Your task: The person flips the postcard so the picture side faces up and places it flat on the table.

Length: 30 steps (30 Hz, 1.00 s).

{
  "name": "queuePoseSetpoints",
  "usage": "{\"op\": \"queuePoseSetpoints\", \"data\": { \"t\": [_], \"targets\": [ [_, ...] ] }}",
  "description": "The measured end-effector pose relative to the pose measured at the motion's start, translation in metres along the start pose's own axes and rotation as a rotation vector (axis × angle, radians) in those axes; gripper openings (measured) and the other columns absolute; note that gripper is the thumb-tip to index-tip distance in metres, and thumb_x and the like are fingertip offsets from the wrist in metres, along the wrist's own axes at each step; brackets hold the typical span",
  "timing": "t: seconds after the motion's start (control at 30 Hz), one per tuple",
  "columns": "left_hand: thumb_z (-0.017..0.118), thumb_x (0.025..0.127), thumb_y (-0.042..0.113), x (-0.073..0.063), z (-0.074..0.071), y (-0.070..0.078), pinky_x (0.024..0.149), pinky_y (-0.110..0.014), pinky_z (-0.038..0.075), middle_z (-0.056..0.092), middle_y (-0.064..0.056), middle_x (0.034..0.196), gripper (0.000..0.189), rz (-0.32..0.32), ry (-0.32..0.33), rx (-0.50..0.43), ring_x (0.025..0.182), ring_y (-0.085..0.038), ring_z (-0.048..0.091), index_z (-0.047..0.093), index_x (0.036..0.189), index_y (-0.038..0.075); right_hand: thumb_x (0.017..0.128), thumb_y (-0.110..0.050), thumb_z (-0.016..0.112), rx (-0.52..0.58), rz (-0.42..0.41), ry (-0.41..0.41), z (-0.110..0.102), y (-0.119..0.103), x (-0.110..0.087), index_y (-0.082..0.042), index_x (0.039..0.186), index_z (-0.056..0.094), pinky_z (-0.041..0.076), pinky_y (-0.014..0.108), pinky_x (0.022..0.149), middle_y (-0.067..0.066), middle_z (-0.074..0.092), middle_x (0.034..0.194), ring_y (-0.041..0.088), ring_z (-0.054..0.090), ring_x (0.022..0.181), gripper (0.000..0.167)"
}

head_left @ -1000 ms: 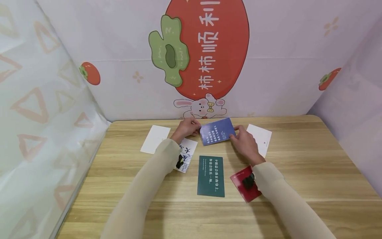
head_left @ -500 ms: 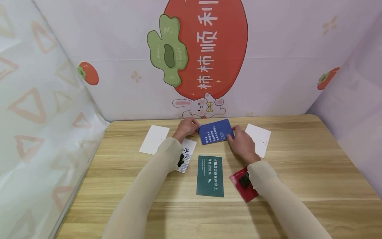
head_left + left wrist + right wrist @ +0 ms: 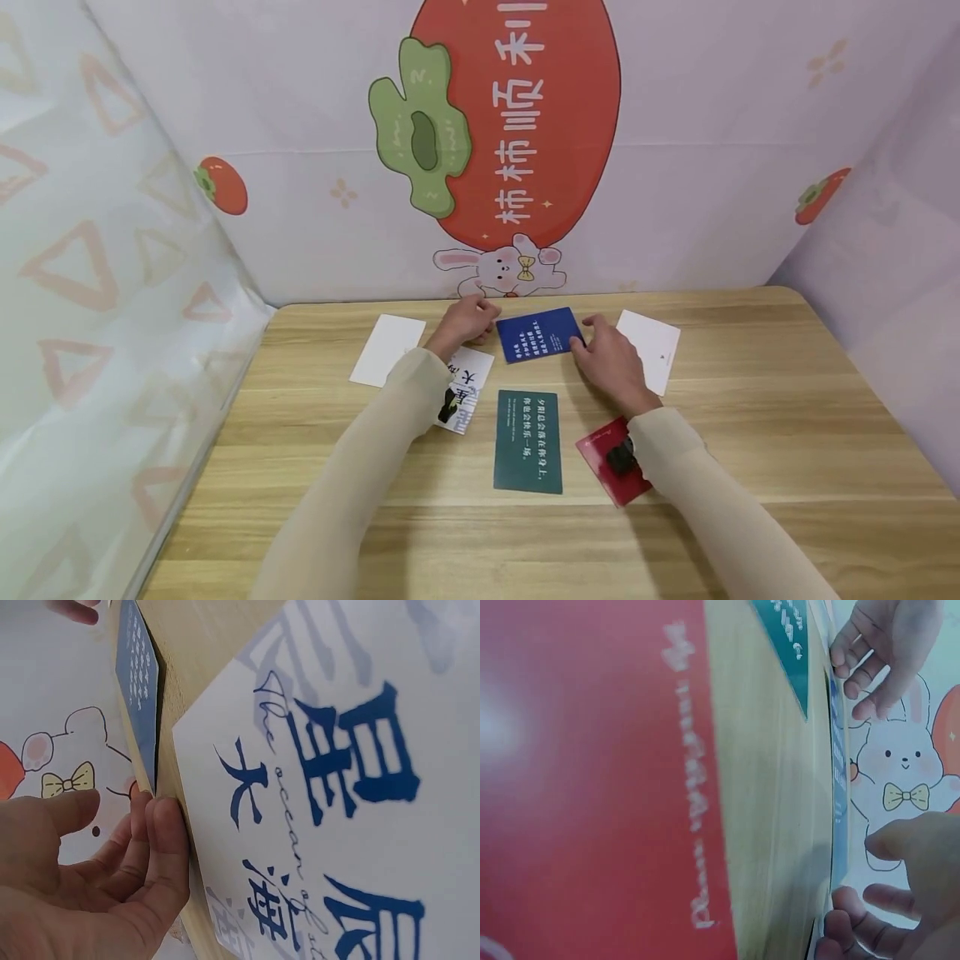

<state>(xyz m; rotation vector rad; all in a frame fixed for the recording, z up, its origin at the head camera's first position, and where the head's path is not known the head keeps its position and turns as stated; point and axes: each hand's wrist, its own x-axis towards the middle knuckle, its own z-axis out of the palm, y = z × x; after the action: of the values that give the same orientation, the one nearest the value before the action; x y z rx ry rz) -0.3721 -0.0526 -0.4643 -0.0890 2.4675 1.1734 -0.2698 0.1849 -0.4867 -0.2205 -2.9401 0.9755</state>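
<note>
A blue postcard (image 3: 542, 335) with white writing lies at the back of the table. My left hand (image 3: 467, 320) is at its left end, thumb apart from the fingers; in the left wrist view the fingertips (image 3: 166, 814) are by the card's corner, and I cannot tell whether they touch it. At the other end is my right hand (image 3: 611, 360), its thumb also spread from the fingers (image 3: 840, 904), which are close to the card's edge. A white card with blue characters (image 3: 471, 375) lies partly under my left wrist. Nothing is held in either hand.
A green card (image 3: 528, 442) lies mid-table, with a red card (image 3: 600, 454) to its right, partly behind my right sleeve. White cards lie back left (image 3: 382, 350) and back right (image 3: 652, 346). Behind the wooden table (image 3: 787, 417) stands a printed backdrop (image 3: 315, 225).
The blue postcard has gone from raised and tilted to lying flat on the table. Both hands have let go of it and stay close to its ends.
</note>
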Motion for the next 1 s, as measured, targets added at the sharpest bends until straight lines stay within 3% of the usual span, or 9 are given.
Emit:
{"op": "queuePoseSetpoints", "data": {
  "t": [0.13,0.33,0.47,0.6,0.8,1.0],
  "targets": [
    [0.056,0.113,0.049,-0.007,-0.001,-0.002,0.075,-0.025,0.058,0.069,-0.009,0.113,0.047,0.024,-0.011,0.009,0.088,-0.019,0.066,0.059,0.144,0.014,0.110,-0.031,0.060,0.020,-0.038,0.007,-0.003,0.003,-0.005,-0.002,0.157,0.050,0.052,0.040,0.079,0.018,0.068,0.108,0.032,0.063,0.094,0.056],
    [0.064,0.105,0.059,-0.028,0.005,-0.003,0.111,-0.049,0.056,0.063,-0.013,0.148,0.067,0.153,0.052,0.235,0.127,-0.032,0.062,0.055,0.155,0.016,0.107,-0.025,0.061,0.018,-0.150,0.010,-0.007,0.009,-0.013,-0.001,0.153,0.056,0.054,0.044,0.084,0.018,0.070,0.112,0.031,0.063,0.098,0.053],
    [0.065,0.105,0.057,-0.038,0.014,-0.005,0.113,-0.049,0.054,0.064,-0.013,0.146,0.066,0.278,0.070,0.407,0.130,-0.032,0.060,0.056,0.155,0.015,0.107,-0.025,0.063,0.007,-0.226,-0.009,-0.014,0.019,-0.019,-0.002,0.153,0.057,0.056,0.054,0.094,0.021,0.071,0.123,0.037,0.064,0.110,0.052],
    [0.062,0.105,0.059,-0.043,0.021,-0.009,0.123,-0.051,0.047,0.055,-0.012,0.158,0.066,0.377,0.062,0.566,0.143,-0.032,0.048,0.056,0.158,0.020,0.107,-0.027,0.064,-0.027,-0.273,-0.045,-0.020,0.030,-0.025,-0.004,0.154,0.056,0.053,0.061,0.106,0.023,0.068,0.134,0.041,0.061,0.123,0.053],
    [0.062,0.105,0.061,-0.050,0.028,-0.011,0.131,-0.053,0.036,0.045,-0.008,0.169,0.068,0.494,0.014,0.696,0.158,-0.031,0.036,0.052,0.162,0.026,0.107,-0.027,0.066,-0.042,-0.346,-0.077,-0.029,0.047,-0.032,-0.006,0.154,0.055,0.049,0.065,0.112,0.022,0.065,0.141,0.043,0.056,0.132,0.053],
    [0.052,0.106,0.067,-0.054,0.037,-0.008,0.134,-0.052,0.031,0.038,-0.006,0.175,0.071,0.597,-0.027,0.840,0.164,-0.031,0.028,0.045,0.167,0.032,0.105,-0.030,0.068,-0.076,-0.351,-0.098,-0.041,0.062,-0.035,-0.009,0.157,0.055,0.047,0.072,0.114,0.025,0.056,0.153,0.048,0.048,0.143,0.057]
  ]
}}
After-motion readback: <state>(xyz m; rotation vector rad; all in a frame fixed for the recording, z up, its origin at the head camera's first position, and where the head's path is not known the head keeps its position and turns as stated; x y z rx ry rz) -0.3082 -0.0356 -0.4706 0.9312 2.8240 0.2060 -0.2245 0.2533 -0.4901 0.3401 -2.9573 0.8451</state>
